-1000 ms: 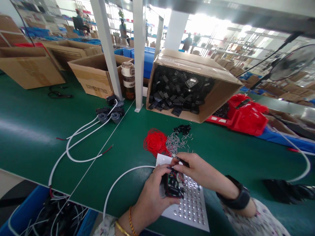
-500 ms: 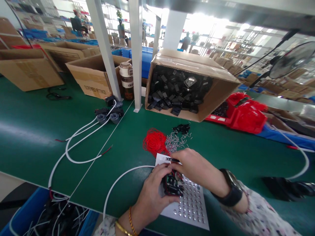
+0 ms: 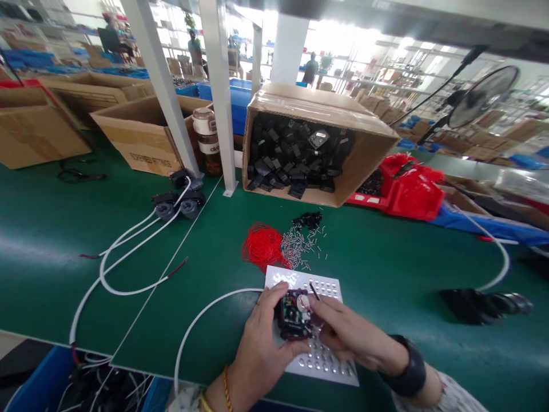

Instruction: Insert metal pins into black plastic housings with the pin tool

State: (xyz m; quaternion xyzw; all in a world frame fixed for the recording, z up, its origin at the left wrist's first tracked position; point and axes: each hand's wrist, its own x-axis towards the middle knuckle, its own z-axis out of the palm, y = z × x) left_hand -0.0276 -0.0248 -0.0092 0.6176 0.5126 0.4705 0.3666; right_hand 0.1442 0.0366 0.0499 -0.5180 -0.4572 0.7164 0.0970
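Because the white cable (image 3: pixel 201 315) runs out left of the left hand (image 3: pixel 263 337), a snag could twist the square black housing (image 3: pixel 293 331) clamped in it, open-faced with a pale disc (image 3: pixel 302 302) exposed between the hands, onto the slim dark tool (image 3: pixel 314 290) that the right hand (image 3: pixel 343 327) grips.

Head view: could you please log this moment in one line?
left hand holds open device; right hand holds dark tool; white sheet beneath

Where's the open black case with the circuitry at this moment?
In the head view, the open black case is low, right of centre, gripped by the left hand over the white sheet, with the right hand along its right side.
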